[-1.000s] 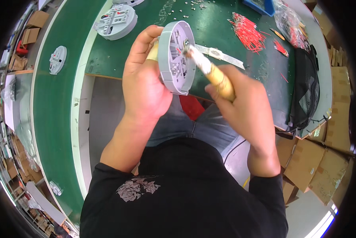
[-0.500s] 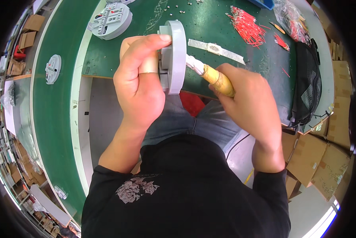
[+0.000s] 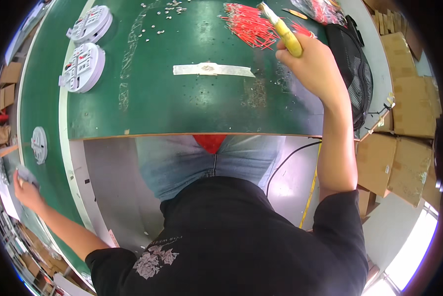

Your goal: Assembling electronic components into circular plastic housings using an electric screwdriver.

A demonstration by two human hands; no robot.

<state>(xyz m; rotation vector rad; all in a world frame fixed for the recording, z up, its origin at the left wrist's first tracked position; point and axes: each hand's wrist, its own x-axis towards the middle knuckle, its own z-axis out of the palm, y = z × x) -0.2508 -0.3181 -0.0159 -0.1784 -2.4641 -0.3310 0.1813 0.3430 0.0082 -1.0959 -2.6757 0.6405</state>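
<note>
My left hand (image 3: 28, 195) is stretched out to the far left, over the outer edge of the green strip. Its fingers close on a round grey plastic housing (image 3: 30, 175), blurred and partly hidden by the hand. My right hand (image 3: 316, 64) is closed around a yellow-handled tool (image 3: 289, 39) with a whitish neck and a brownish tip; its kind is unclear. The tip points up and left, beside a pile of red wires (image 3: 248, 27). Two more round grey housings (image 3: 86, 68) lie at the bench's left side, their open faces showing fittings.
A whitish strip of tape (image 3: 189, 70) lies across the green bench (image 3: 182, 108). Small metal parts (image 3: 172, 9) are scattered at the back. A black mesh bag (image 3: 352, 74) lies at the right, beside cardboard boxes (image 3: 419, 106). Another grey housing (image 3: 39, 145) sits on the left strip.
My left hand has carried the grey housing from in front of me to the far left. The tool in my right hand has come away from it and moved up and away.
</note>
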